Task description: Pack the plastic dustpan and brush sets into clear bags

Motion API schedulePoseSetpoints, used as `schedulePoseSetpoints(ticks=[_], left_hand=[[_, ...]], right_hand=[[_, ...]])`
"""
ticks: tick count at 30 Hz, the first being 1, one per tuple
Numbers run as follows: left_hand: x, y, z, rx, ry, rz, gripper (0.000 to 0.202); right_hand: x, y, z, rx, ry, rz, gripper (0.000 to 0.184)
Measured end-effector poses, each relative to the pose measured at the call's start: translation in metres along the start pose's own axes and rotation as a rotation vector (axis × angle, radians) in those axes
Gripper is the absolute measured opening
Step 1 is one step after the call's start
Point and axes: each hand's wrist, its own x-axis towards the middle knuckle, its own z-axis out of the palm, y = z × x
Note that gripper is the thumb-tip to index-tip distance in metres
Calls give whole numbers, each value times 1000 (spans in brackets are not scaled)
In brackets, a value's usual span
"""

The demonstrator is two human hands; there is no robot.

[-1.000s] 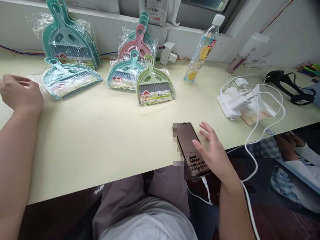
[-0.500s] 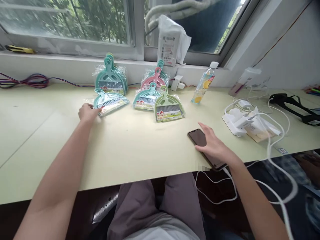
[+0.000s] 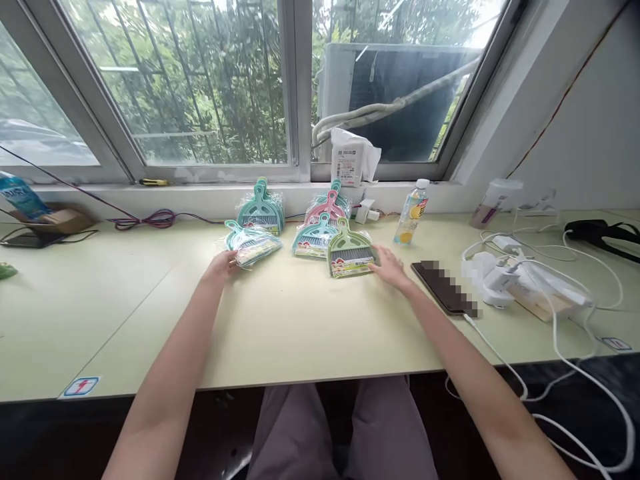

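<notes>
Several small brush-and-dustpan sets in clear wrap lie on the pale green table (image 3: 300,320) under the window. My left hand (image 3: 221,265) rests against the teal set (image 3: 251,244) lying flat at the left, its fingers curled on the wrap. My right hand (image 3: 389,267) reaches the right edge of the green set (image 3: 349,253), fingers spread and touching it. A teal stack (image 3: 261,212) and a pink set (image 3: 327,207) lean against the wall behind. Another teal set (image 3: 315,239) lies between.
A dark phone (image 3: 439,287) on a white cable lies right of my right hand. A drink bottle (image 3: 411,213) stands behind it. White chargers and cables (image 3: 505,280) spread at the right; a black strap (image 3: 600,233) is at the far right. Red and blue wires (image 3: 145,219) run along the wall.
My right hand left the phone and moved forward to the green set. My left hand stayed at the flat teal set. The view tilted up, showing more of the window.
</notes>
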Motion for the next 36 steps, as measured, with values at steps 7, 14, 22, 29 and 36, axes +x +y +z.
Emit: schedulePoseSetpoints(ticks=[7,14,22,29,36], left_hand=[[35,24,17,46,-63,136,44],[61,6,43,190,-112,173,44],[94,7,32,479,142,321,43],[122,8,38,681,289,429,30],[132,-7,59,706,433,415,52]], right_hand=[[0,-54,45,31,117,-54,58],[2,-43,53,71,162,-32,49],[15,-30,55,215,284,203,60],[13,-32,53,251,287,213,59],[13,-33,50,338,280,245,82]])
